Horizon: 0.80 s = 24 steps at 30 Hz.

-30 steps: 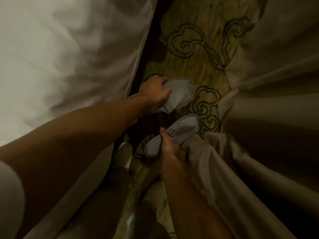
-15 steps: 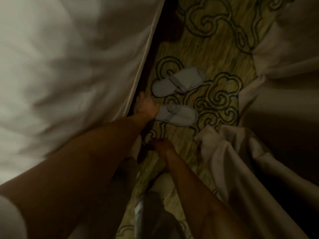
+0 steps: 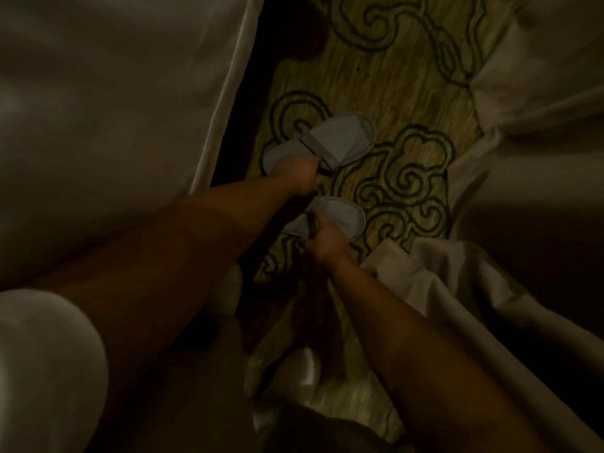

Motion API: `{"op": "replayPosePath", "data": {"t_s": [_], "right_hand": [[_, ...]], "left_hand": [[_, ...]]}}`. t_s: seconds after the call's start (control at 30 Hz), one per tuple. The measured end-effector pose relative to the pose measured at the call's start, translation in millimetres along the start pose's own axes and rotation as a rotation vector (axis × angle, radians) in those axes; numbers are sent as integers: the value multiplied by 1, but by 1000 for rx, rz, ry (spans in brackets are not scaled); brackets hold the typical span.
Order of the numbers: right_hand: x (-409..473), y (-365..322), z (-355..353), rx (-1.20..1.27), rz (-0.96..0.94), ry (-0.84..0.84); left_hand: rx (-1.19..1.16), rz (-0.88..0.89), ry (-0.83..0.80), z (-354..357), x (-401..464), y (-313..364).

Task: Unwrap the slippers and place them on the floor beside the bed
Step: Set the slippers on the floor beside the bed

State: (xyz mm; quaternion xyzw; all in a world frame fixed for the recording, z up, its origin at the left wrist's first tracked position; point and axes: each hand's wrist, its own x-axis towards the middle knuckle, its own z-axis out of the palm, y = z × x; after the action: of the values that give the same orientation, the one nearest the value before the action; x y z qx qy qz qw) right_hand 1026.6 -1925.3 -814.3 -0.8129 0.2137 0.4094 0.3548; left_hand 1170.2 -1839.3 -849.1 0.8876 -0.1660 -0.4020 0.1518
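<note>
far slipper (image 3: pixel 330 142): flat on the carpet (image 3: pixel 376 76), sole down, toe away from us, just beside the bed (image 3: pixel 114 93) edge; no wrapper visible on it.
near slipper (image 3: pixel 336 215): flat on the carpet too, roughly parallel to the far one, small gap between them.
left hand (image 3: pixel 302 176): we have it at the far slipper's heel end, fingers curled at the strap edge. Looks like a grip, probably to nudge it square to the bed.
right hand (image 3: pixel 322 241): at the near slipper's strap, fingers curled round it, likely lining it up with its mate.
why here: strip of carpet between bed and curtain (image 3: pixel 523 223) is narrow, so we keep the pair tight to the bed side.
progress: we judge it nearly done; only alignment and letting go remain.
risk: dim, blurry view; exact finger contact is hard to confirm.
</note>
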Motion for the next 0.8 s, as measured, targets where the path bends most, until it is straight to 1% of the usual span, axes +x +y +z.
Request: {"op": "replayPosePath", "data": {"t_s": [0.13,0.27,0.37,0.47,0.57,0.63,0.73,0.8], "right_hand": [[20,-7,8,-203,-69,-21],[22,-11,10,-398,-117,-13],[31,-11,7,-486,-71,-22],[42,-10,11,-546,-84,67],[51,-4,18,-557,-117,191],[57,-2,21,-559,-132,232],[61,1,24,-568,-154,275],[66,0,24,-598,-158,293]], "left_hand": [[98,6,-5,9,24,0],[124,75,112,14,26,-17],[216,127,211,17,30,-22],[342,208,221,20,41,-20],[441,281,275,20,47,-13],[489,317,279,19,47,-12],[475,315,265,17,45,-12],[412,303,251,16,44,-11]]}}
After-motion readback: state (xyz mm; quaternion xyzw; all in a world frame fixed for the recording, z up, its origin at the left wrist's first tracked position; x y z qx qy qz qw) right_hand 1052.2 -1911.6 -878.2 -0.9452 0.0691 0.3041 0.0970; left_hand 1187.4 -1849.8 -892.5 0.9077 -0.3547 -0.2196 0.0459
